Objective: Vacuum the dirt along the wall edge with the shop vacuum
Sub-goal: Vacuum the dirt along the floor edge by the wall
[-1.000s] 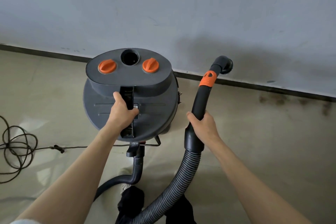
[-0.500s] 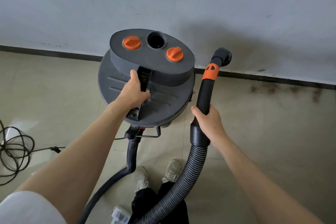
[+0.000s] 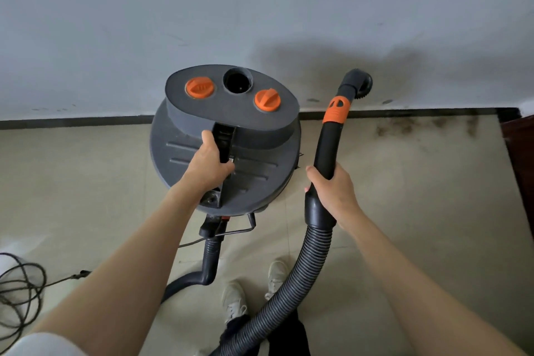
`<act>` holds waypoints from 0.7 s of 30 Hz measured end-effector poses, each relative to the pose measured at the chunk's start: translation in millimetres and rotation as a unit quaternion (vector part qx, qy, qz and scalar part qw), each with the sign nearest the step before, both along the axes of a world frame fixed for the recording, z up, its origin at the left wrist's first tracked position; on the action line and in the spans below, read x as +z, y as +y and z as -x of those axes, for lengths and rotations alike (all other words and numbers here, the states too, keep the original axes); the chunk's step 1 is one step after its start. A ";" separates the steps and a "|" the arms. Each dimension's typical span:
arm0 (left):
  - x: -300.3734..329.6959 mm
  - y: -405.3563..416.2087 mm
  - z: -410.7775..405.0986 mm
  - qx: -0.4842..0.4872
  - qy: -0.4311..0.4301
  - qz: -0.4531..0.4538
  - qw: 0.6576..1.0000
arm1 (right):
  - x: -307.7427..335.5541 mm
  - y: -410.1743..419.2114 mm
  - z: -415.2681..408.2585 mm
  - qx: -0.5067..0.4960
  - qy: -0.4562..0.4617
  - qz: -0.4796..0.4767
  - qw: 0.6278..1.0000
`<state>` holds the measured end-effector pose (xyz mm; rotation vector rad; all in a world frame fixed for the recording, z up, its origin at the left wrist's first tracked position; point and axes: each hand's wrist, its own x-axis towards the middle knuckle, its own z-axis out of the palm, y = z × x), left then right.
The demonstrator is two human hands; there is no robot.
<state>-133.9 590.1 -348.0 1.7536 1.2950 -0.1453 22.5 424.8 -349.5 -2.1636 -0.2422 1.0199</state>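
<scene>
The grey shop vacuum (image 3: 260, 153) with two orange knobs hangs in front of me near the wall. My left hand (image 3: 209, 165) grips its top carry handle. My right hand (image 3: 332, 191) holds the black wand (image 3: 328, 150) just above the ribbed hose (image 3: 291, 289). The wand has an orange collar and ends in a round brush nozzle (image 3: 362, 85) raised against the wall. Dark dirt (image 3: 424, 126) lies on the floor along the black baseboard (image 3: 404, 112), right of the nozzle.
A coiled black power cord (image 3: 20, 292) lies on the tiled floor at the left. My white shoes (image 3: 254, 289) stand below the vacuum. A dark brown edge (image 3: 520, 153), perhaps a door frame, closes the corner at the right.
The vacuum and wand have shifted to the right along the wall, and more of the dirty corner has come into view. Both hands keep their grips.
</scene>
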 end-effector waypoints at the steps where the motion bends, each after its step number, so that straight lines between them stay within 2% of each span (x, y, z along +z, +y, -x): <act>1: 0.7 0.6 1.0 -0.003 0.008 0.005 1.000 | 1.5 -4.0 1.8 0.001 0.002 0.002 1.000; 3: 3.4 1.0 0.3 -0.012 0.041 -0.006 0.999 | 8.8 -11.7 2.1 0.003 0.002 0.000 1.000; 7: 18.7 -14.9 -10.1 0.001 0.173 -0.083 0.981 | 31.5 -36.2 -11.4 0.013 -0.016 0.002 1.000; 10: 38.1 -37.1 -19.3 0.036 0.173 -0.093 0.980 | 52.7 -57.2 -30.4 0.009 -0.032 -0.001 0.999; 12: 52.8 -49.4 -30.1 0.032 0.141 -0.105 0.984 | 70.2 -68.8 -46.0 0.005 -0.045 -0.004 0.999; 16: 86.2 -82.3 -81.1 -0.029 -0.008 -0.105 0.994 | 106.3 -95.7 -81.8 0.020 -0.077 -0.010 0.997; 21: 156.6 -167.7 -191.4 -0.103 -0.123 -0.080 0.984 | 155.0 -151.5 -143.5 0.034 -0.101 -0.035 0.994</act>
